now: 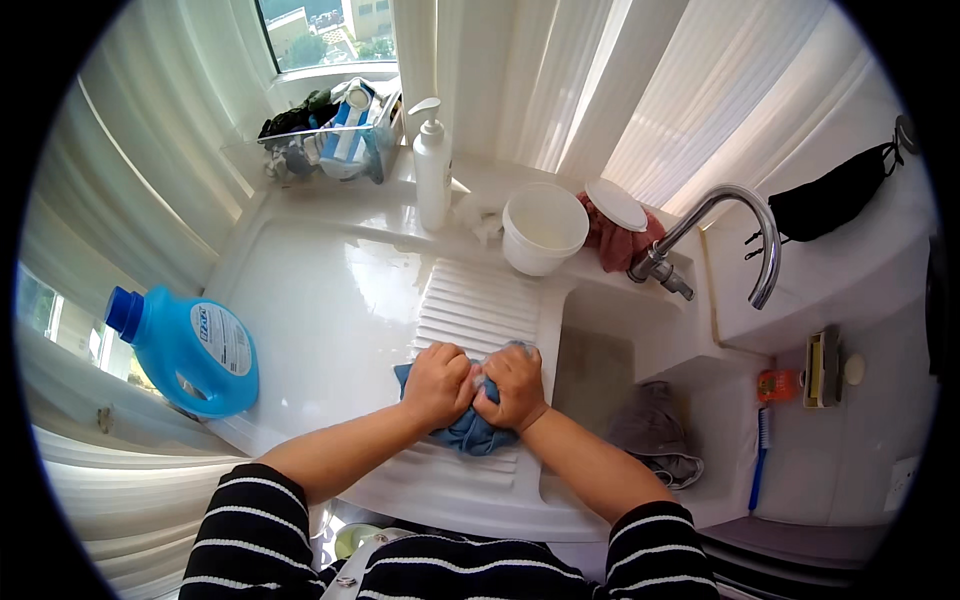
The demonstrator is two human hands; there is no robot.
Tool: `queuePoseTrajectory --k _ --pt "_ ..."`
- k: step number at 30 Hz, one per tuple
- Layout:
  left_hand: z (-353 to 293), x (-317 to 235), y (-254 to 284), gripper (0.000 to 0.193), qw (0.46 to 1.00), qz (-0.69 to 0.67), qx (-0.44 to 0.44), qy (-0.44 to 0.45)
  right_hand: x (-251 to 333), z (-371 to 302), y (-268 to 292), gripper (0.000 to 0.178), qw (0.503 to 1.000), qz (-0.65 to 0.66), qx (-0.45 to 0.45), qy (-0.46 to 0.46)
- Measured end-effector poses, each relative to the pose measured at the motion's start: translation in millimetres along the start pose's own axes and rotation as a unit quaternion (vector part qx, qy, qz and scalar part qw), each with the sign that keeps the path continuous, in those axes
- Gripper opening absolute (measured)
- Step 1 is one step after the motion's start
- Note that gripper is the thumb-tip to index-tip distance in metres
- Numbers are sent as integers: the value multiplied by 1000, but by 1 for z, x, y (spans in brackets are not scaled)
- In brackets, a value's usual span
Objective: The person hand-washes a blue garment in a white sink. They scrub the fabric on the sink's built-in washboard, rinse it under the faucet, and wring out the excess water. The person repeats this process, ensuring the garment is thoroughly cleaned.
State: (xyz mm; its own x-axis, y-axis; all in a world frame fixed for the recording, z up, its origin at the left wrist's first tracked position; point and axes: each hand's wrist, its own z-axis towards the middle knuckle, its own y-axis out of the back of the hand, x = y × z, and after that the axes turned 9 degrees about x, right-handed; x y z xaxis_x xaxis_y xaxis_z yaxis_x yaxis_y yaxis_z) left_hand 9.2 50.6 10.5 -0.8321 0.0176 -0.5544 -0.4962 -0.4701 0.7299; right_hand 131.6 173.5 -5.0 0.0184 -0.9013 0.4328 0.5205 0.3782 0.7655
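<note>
A bunched blue cloth [474, 434] lies on the ribbed washboard [480, 300] that is moulded into the white counter. My left hand [438, 386] is closed in a fist on the cloth's left part. Close beside it, my right hand [512, 388] grips the right part, with the knuckles of both hands nearly touching. Folds of the cloth stick out to the left of my left hand and below both hands. A little whitish foam or wetness shows around my right fingers. Some of the cloth is hidden beneath my hands.
Right of the washboard is a sink basin [590, 372] with a grey cloth [655, 435] and a curved tap [765, 250]. A blue detergent jug [190, 350] stands left. Behind are a pump bottle [432, 170], white tub [545, 225], reddish cloth [622, 240] and clear bin [345, 150]. A blue brush [763, 460] hangs right.
</note>
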Motion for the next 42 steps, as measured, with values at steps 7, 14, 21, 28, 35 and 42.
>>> queuePoseTrajectory --k 7,14,21,28,35,42 --pt "66 19 13 24 989 81 -118 -39 -10 60 28 53 988 -38 9 -148" --pt "-52 -31 26 38 989 87 30 -113 67 -56 41 62 994 -43 85 -48" --pt "88 31 -12 35 965 203 -157 57 -14 48 15 54 965 -117 32 -231" --pt "-44 -35 45 35 993 -5 74 -88 79 -39 69 49 985 1 150 -84" --pt "36 17 -3 24 991 -67 59 100 4 15 5 36 987 26 17 -158" --pt "19 1 31 51 953 -10 206 221 24 13 47 82 936 17 260 -236"
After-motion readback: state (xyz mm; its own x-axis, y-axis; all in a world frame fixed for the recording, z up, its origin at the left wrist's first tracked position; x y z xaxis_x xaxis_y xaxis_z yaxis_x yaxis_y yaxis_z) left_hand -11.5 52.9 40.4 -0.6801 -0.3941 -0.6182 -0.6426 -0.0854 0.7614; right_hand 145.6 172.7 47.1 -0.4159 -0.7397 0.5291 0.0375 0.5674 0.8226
